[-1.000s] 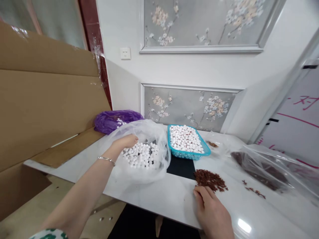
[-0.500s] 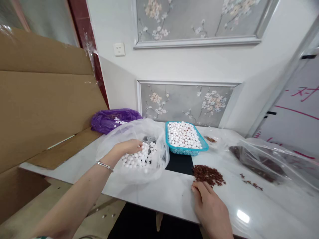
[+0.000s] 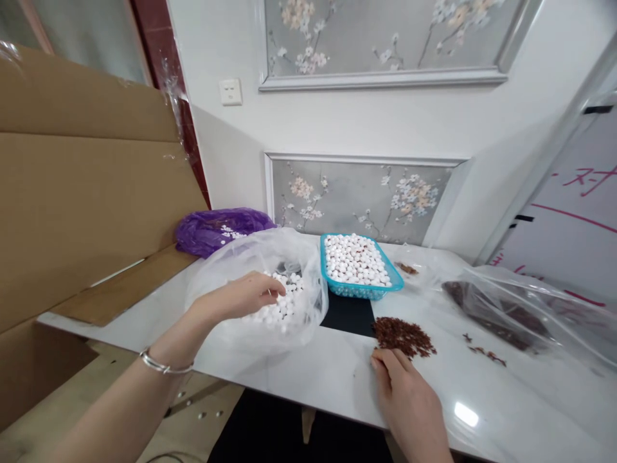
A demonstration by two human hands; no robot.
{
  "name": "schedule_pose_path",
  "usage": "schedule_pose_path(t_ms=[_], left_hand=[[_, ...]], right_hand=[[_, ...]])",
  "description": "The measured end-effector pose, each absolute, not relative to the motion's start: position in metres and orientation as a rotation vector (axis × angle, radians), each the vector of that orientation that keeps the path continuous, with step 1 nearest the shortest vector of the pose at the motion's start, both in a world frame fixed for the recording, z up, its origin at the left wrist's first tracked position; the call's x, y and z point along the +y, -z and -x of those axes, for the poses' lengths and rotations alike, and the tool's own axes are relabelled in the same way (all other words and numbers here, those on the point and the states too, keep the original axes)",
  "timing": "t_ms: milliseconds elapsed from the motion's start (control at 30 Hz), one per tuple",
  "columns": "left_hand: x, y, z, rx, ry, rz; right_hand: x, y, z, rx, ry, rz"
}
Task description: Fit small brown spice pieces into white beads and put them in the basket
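Observation:
My left hand (image 3: 253,292), a bangle on its wrist, is over the clear plastic bag (image 3: 301,334) of small white balls (image 3: 277,312). Its fingers are pinched together, and what is between them, if anything, is too small to make out. My right hand (image 3: 412,399) rests on the white tabletop (image 3: 328,373), thumb and fingers pressed together at the near edge of a heap of small reddish-brown pieces (image 3: 403,335). Its fingertips hide whatever they may hold. Behind the heap, a blue plastic basket (image 3: 359,290) is filled with white balls, with brown bits among them.
A purple bag (image 3: 202,235) with white pieces lies at the back left, beside a large cardboard sheet (image 3: 87,193). Clear bags with dark brown contents (image 3: 496,315) lie at right. A black flat piece (image 3: 347,314) sits under the basket. Loose white balls dot the floor.
My left hand has lifted from among the white balls and come slightly nearer and to the right. My right hand has hardly moved.

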State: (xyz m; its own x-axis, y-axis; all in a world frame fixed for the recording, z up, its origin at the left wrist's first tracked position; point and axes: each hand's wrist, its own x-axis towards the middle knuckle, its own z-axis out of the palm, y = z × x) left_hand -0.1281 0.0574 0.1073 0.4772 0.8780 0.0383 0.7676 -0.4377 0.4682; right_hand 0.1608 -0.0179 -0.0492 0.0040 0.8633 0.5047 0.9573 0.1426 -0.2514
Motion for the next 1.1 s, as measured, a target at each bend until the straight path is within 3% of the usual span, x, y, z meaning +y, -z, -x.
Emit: schedule_pose_path(t_ms=[267, 533, 767, 933, 1100], left_hand=[[0.027, -0.069, 0.107, 1.289, -0.226, -2.507], [0.026, -0.069, 0.100, 1.332, -0.494, -2.457], [0.004, -0.064, 0.058, 0.918, -1.004, -1.386], [-0.013, -0.043, 0.027, 0.574, -1.034, -0.773], [-0.009, -0.020, 0.010, 0.458, -0.962, -0.488]], right_hand=[[-0.018, 0.048, -0.161, -1.875, 0.196, 1.735], [-0.018, 0.048, -0.165, -1.532, -0.079, 1.646], [-0.015, 0.047, -0.171, -1.465, -0.222, 1.613], [-0.013, 0.039, -0.168, -1.524, -0.137, 1.457], [-0.020, 0.026, -0.167, -1.418, -0.505, 1.453]])
